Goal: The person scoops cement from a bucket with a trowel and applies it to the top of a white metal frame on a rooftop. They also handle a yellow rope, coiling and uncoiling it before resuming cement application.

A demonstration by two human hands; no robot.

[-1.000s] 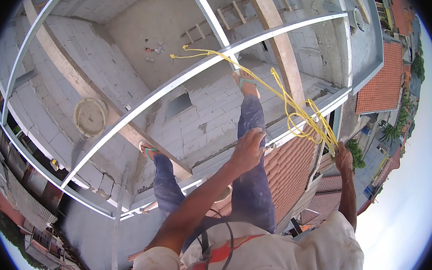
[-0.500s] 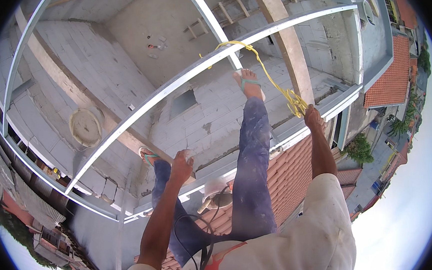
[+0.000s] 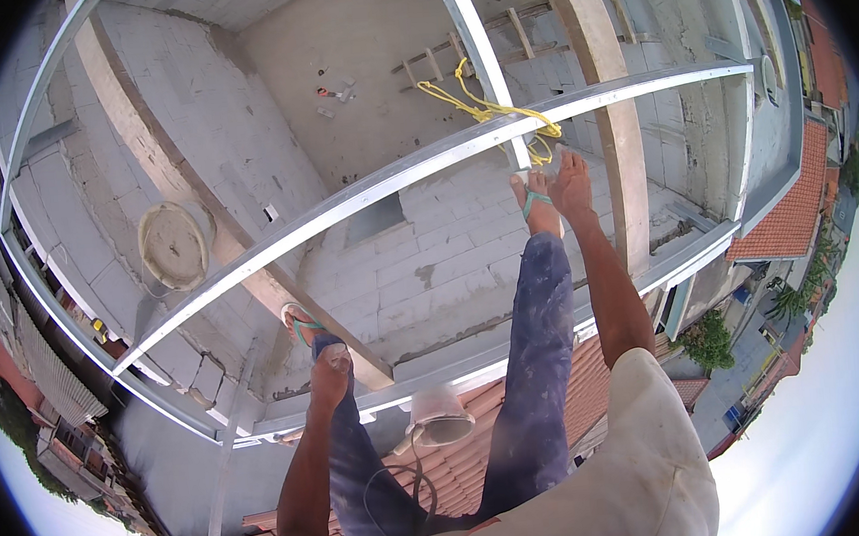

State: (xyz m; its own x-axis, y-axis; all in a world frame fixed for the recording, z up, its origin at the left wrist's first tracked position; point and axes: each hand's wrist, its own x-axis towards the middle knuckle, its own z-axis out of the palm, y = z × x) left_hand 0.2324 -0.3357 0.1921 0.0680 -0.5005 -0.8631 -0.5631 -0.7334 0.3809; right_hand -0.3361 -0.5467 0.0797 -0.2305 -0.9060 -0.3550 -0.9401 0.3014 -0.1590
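Observation:
A yellow rope (image 3: 484, 115) lies looped around the crossing of a long silvery metal bar (image 3: 375, 194) and a second metal bar (image 3: 476, 41). My right hand (image 3: 572, 190) is just below the loops, fingers stretched out with nothing gripped in them. Beside it, my right foot (image 3: 542, 215) in a green-strapped sandal is at the end of the second bar. My left hand (image 3: 330, 373) is closed in front of my left shin, and what its fingers hold, if anything, is hidden. My left foot (image 3: 302, 325) rests on a wooden beam (image 3: 184, 181).
Far below lies a room floor (image 3: 310, 57) between block walls, with a wooden ladder (image 3: 523, 32). A mortar bucket (image 3: 174, 248) stands by the left beam. A pale bucket (image 3: 442, 416) hangs near my legs, above roof tiles (image 3: 487, 453). Another wooden beam (image 3: 600, 67) runs on the right.
My right hand has let go of the yellow rope's bundled end and moved left to the bar crossing, where the rope now loops. My left hand has drawn back toward my shin.

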